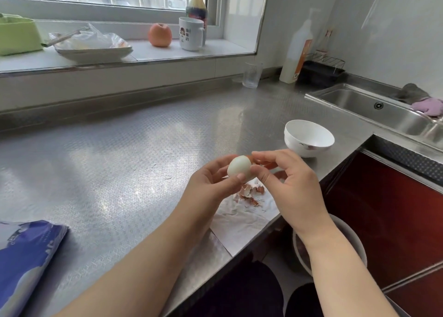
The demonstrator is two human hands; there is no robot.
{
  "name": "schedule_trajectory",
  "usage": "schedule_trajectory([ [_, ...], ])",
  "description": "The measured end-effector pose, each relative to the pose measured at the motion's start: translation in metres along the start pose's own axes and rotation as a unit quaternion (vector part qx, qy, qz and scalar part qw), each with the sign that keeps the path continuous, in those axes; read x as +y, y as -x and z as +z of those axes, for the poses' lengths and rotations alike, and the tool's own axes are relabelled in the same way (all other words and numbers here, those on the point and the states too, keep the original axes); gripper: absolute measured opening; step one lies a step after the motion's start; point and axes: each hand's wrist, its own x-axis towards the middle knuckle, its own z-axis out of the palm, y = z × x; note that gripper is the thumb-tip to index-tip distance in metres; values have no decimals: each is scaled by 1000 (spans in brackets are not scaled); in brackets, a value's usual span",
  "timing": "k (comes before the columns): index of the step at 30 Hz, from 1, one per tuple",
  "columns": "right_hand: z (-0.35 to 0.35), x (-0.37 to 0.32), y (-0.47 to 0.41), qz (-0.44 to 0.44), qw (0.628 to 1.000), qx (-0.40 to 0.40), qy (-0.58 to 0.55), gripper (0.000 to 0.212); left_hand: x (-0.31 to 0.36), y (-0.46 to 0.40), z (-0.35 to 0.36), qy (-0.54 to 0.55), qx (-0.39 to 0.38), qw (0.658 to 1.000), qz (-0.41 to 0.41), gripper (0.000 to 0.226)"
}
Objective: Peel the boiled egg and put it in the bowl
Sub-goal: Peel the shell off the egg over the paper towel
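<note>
I'm looking down at a steel counter (115, 153) running to a sink (374, 110) on the right. A white bowl (308, 138) is sitting empty near the counter's edge, just beyond my hands. A paper towel (242, 218) is lying at the near edge, catching brown shell bits (250, 193).

My left hand (211, 180) is cupping the egg (239, 168) above the towel, thumb and fingers wrapped round its lower half. My right hand (287, 182) is pinching narrow at the egg's right side, where a brown shell piece (256, 159) is clinging; a little more brown is showing under the fingers.

The egg is looking mostly bare and white, so I'm judging the peel nearly finished. It's going to be light, soft and slippery, easy to gouge. I'm reckoning on holding it round the middle with a loose cradle, not squeezing the tips, and lifting shell by its edge.
</note>
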Motion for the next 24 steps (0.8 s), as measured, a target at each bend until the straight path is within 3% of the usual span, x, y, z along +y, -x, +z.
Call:
schedule_trajectory([
  [8, -2, 4, -4, -69, 993, 19, 96, 5, 2, 4, 4, -54, 13, 998, 31, 37],
  [15, 18, 6, -2, -100, 975, 97, 171, 22, 2, 7, 10, -86, 28, 995, 42, 44],
  [21, 31, 4, 3, -115, 955, 128, 242, 19, 4, 6, 8, -60, 56, 996, 35, 41],
  [24, 30, 0, 6, -97, 970, 128, 181, 13, 3, 2, 4, -18, 66, 997, 23, 44],
])
